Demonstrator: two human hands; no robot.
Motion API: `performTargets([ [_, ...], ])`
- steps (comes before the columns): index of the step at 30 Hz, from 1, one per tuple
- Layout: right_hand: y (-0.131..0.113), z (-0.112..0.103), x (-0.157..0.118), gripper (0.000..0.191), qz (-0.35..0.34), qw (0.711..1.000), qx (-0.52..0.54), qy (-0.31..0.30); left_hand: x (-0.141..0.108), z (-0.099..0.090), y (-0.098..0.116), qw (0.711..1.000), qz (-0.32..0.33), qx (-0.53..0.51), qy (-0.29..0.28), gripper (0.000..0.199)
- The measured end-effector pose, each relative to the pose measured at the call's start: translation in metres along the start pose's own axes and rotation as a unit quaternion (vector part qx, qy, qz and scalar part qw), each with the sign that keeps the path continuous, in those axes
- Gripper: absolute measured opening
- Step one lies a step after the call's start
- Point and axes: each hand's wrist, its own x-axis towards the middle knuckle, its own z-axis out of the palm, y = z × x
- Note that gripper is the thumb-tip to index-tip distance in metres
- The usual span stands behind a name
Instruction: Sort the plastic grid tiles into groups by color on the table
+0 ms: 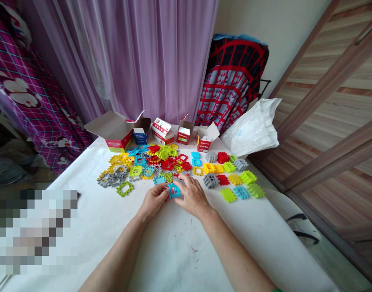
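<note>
A blue window-patterned interlocking plastic tile [174,191] is held upright just in front of the heap. My left hand [155,198] pinches its left edge between thumb and fingers. From the right, my right hand [192,196] is bent around the same tile, thumb low and fingertips near its top. Just beyond my hands lies a mixed heap of red, yellow, blue, grey and green tiles [169,163]. A loose green frame tile [124,189] lies left of my left hand. Right of my right hand are sorted stacks, among them grey tiles [210,181] and green tiles [228,195].
Along the table's back edge stand several small open cartons, including a blue box [140,136] and a red box [204,140]. A larger open carton [119,140] is at the left. A white bag [253,127] rests at the back right corner of the white-covered table [113,231].
</note>
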Motion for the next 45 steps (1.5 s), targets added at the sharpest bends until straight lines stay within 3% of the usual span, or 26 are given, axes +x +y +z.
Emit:
performTargets([
  [15,0.015,-0.023,0.009,0.041,0.020,0.997,-0.046,-0.051,-0.001,0.003,0.007,0.999,-0.025,-0.021,0.011,0.060],
  [20,0.055,-0.046,0.027,0.042,0.045,0.991,-0.097,-0.083,-0.001,0.004,0.007,0.999,-0.029,-0.026,0.008,0.058],
  [25,0.111,-0.068,0.068,0.052,0.107,0.979,-0.133,-0.114,0.000,0.005,0.011,0.999,-0.040,-0.027,0.001,0.059],
  [32,0.150,-0.052,0.111,0.056,0.106,0.958,-0.153,-0.217,0.001,0.003,0.010,0.998,-0.058,-0.025,-0.002,0.061],
  [41,0.168,-0.034,0.120,0.058,0.111,0.942,-0.163,-0.271,0.004,0.002,0.007,0.997,-0.067,-0.022,-0.013,0.063],
  [45,0.173,-0.026,0.123,0.059,0.112,0.944,-0.157,-0.267,0.004,0.002,0.008,0.997,-0.070,-0.021,-0.007,0.064],
])
